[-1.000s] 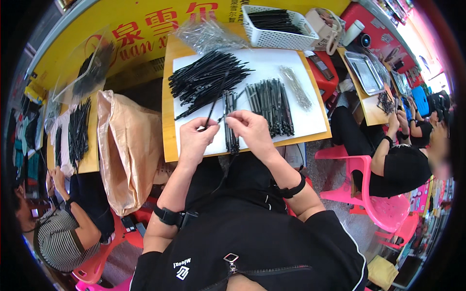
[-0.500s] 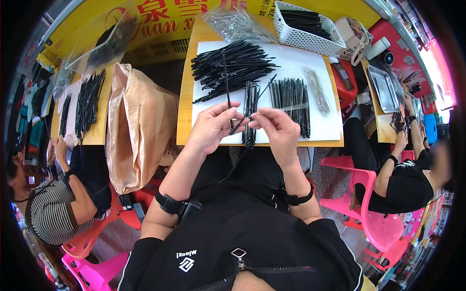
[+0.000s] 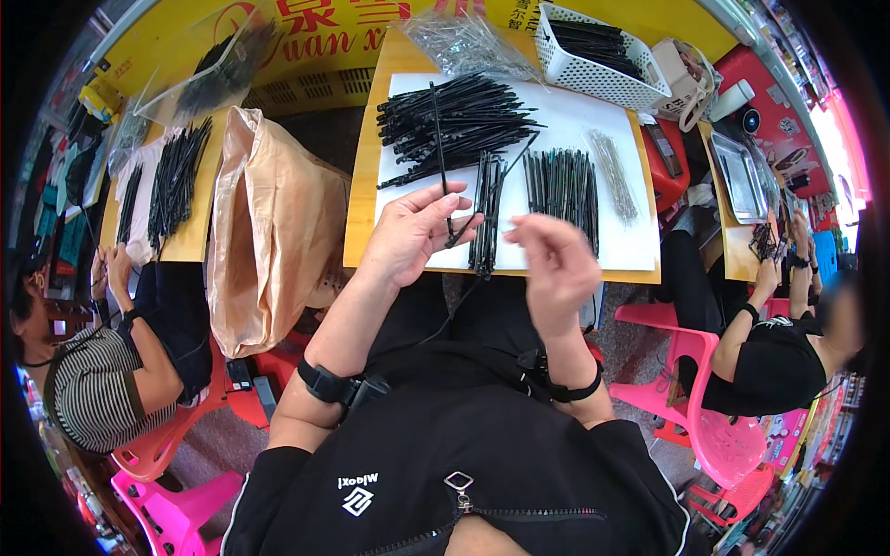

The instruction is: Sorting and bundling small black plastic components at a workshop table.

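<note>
Above the near edge of the white sheet, my left hand (image 3: 408, 236) is closed on a pair of thin black rods. One rod (image 3: 438, 130) points nearly straight up; the other (image 3: 521, 156) slants off to the right, and they meet near my fingertips. My right hand (image 3: 559, 264) is a little to the right, apart from the rods and smeared by motion, so whether it holds anything is unclear. Beyond my hands lie a heap of black rods (image 3: 454, 120), a narrow row of rods (image 3: 487, 204), a wider row (image 3: 561, 181) and a bundle of thin silvery wires (image 3: 612, 176).
The white sheet (image 3: 519, 255) covers much of the wooden table (image 3: 362, 222). At the back are a clear plastic bag (image 3: 468, 46) and a white perforated basket (image 3: 603, 79) of black rods. A tan bag (image 3: 269, 232) stands left. People sit at tables on both sides.
My right hand has drawn away from the rods, to the right and slightly down. My left hand stays in place, still holding the two rods.
</note>
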`<action>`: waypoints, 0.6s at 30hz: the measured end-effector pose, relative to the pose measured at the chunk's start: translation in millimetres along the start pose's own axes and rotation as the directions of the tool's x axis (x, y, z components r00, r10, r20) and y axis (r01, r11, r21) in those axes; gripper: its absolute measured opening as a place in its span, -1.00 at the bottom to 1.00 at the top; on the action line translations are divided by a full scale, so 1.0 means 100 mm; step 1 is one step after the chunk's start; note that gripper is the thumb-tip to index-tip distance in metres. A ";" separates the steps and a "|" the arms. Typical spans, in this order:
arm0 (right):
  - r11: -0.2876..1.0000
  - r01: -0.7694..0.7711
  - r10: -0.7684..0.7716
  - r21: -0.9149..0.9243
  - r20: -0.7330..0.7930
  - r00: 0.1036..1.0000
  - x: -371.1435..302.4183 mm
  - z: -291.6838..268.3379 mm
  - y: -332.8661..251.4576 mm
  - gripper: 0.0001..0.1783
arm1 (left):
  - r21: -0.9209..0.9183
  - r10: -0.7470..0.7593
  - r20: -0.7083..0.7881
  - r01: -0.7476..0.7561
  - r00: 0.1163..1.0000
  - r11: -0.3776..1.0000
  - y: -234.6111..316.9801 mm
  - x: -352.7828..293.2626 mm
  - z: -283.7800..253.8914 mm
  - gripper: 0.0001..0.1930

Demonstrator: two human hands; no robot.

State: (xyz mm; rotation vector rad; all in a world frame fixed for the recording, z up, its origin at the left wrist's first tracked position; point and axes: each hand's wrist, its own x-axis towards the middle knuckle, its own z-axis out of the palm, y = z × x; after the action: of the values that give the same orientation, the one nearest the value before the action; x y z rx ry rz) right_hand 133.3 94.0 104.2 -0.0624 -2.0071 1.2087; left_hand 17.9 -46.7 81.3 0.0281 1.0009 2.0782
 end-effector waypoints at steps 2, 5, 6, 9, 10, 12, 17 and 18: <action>0.846 -0.374 0.434 0.379 -0.084 0.897 0.10 -0.05 0.00 -0.92 | 0.050 -0.001 0.034 0.000 0.999 0.999 0.03 0.00 -0.04 -0.70; 0.643 -0.471 0.592 0.605 -0.001 0.806 0.13 -0.23 0.27 -0.90 | 0.144 0.004 0.036 -0.009 0.999 0.990 0.04 -0.04 0.06 -0.70; 0.525 -0.504 0.640 0.686 0.073 0.765 0.13 -0.26 0.31 -0.90 | 0.145 0.003 0.036 -0.008 0.999 0.989 0.03 -0.04 0.06 -0.70; 0.503 -0.520 0.643 0.690 0.103 0.759 0.13 -0.29 0.35 -0.89 | 0.217 0.014 0.026 -0.019 1.000 0.976 0.02 -0.03 0.07 -0.70; 0.502 -0.520 0.644 0.691 0.102 0.758 0.13 -0.28 0.36 -0.89 | 0.184 -0.001 0.030 -0.004 1.000 0.983 0.02 -0.03 0.08 -0.70; 0.476 -0.557 0.634 0.681 0.173 0.753 0.12 -0.27 0.38 -0.88 | 0.153 -0.018 0.033 0.013 0.999 0.988 0.02 -0.02 0.07 -0.70; 0.420 -0.633 0.646 0.650 0.275 0.712 0.11 -0.23 0.44 -0.87 | 0.029 -0.126 0.082 0.124 0.989 0.992 0.08 -0.03 0.07 -0.66; 0.417 -0.634 0.674 0.651 0.247 0.696 0.11 -0.24 0.51 -0.87 | 0.029 -0.126 0.082 0.124 0.989 0.992 0.09 -0.03 0.07 -0.66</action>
State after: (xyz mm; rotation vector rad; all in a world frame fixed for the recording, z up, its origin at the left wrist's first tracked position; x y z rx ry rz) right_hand 123.7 144.0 76.9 -0.5517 -1.3221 2.4006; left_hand 16.9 -47.1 93.1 0.0626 0.9525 1.9348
